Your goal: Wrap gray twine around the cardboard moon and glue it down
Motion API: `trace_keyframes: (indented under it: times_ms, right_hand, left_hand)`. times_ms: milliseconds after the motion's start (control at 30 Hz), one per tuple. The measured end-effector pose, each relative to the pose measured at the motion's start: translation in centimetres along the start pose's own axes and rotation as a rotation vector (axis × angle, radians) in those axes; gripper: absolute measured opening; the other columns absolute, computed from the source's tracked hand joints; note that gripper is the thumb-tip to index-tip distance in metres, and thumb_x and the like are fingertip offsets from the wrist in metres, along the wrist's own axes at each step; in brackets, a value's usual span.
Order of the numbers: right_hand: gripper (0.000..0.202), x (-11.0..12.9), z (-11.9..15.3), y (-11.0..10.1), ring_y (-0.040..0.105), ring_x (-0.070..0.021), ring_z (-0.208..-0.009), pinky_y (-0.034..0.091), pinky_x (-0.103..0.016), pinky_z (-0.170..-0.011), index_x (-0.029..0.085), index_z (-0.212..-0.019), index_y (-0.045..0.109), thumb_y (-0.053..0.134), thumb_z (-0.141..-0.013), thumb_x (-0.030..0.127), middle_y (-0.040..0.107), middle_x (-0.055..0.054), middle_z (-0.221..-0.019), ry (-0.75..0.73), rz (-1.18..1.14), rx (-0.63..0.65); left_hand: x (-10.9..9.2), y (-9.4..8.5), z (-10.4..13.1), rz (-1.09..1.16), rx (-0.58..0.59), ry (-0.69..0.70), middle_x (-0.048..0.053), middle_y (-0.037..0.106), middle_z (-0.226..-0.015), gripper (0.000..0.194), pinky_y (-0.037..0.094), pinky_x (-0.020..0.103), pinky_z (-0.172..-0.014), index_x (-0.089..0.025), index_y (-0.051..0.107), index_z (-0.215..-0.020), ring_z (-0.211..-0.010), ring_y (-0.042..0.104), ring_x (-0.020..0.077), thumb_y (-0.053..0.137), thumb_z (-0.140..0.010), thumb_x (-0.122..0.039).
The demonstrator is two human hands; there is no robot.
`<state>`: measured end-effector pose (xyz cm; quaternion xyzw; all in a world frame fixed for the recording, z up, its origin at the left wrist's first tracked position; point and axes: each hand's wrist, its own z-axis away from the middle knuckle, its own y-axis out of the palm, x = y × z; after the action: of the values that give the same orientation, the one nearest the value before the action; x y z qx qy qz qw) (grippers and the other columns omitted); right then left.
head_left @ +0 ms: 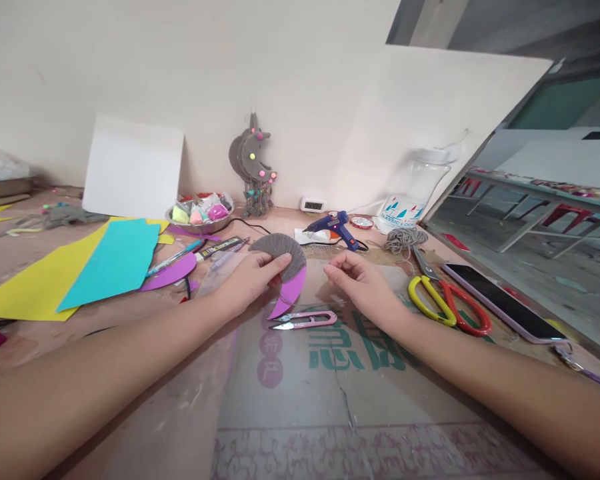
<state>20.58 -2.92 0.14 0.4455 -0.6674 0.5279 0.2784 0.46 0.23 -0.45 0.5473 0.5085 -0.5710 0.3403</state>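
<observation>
Near the middle of the table, a purple crescent [293, 291] has grey yarn [294, 253] covering its upper part. My left hand [253, 280] holds it, thumb on the front and the other fingers partly hidden behind. To its right is my right hand [355, 280], apart from the crescent, with thumb and index finger close together; whatever may be between them is too small to make out. Pink thread snips [323, 319] lie just below the crescent's lower tip. A blue glue gun [341, 230] rests behind my hands.
Scissors [447, 307], a phone [505, 300] and a grey yarn ball [405, 240] are at the right. Yellow [30, 280] and blue sheets [115, 260] lie left. A decorated grey crescent [245, 157], a bowl [203, 225] and a glass jar [415, 187] stand behind.
</observation>
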Motion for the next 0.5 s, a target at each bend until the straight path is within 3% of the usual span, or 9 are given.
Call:
trace_keyframes:
  times_ms: [133,267,500]
  right_hand:
    - [0.032,-0.2,0.0,-0.7,0.047,-0.0110,-0.062,0.037,-0.024,-0.062,0.017,-0.064,0.049,0.041,-0.088,0.037,0.051,0.001,-0.063,-0.070,0.142,-0.015]
    - [0.018,0.0,0.8,-0.5,0.052,-0.0121,-0.068,0.040,-0.025,-0.066,0.017,-0.075,0.053,0.047,-0.086,0.031,0.056,0.000,-0.071,-0.181,0.242,0.023]
    - [0.009,1.7,3.0,0.1,0.044,-0.0138,-0.069,0.036,-0.028,-0.066,0.017,-0.079,0.052,0.045,-0.085,0.018,0.053,-0.003,-0.070,-0.671,0.525,0.343]
  left_hand:
    - [0.1,-0.2,-0.3,0.012,-0.117,0.011,-0.001,0.051,-0.048,0.043,0.033,0.023,-0.046,-0.017,0.049,-0.051,-0.046,0.045,0.0097,0.051,-0.072,-0.054]
    - [0.3,-0.4,-0.4,-0.030,-0.129,0.016,-0.002,0.051,-0.048,0.043,0.032,0.023,-0.046,-0.018,0.049,-0.051,-0.046,0.044,0.0098,0.049,-0.073,-0.054]
    - [0.9,-0.5,-0.6,-0.127,-0.107,0.061,-0.001,0.052,-0.053,0.044,0.035,0.023,-0.053,-0.017,0.049,-0.053,-0.053,0.048,0.0110,0.048,-0.073,-0.056]
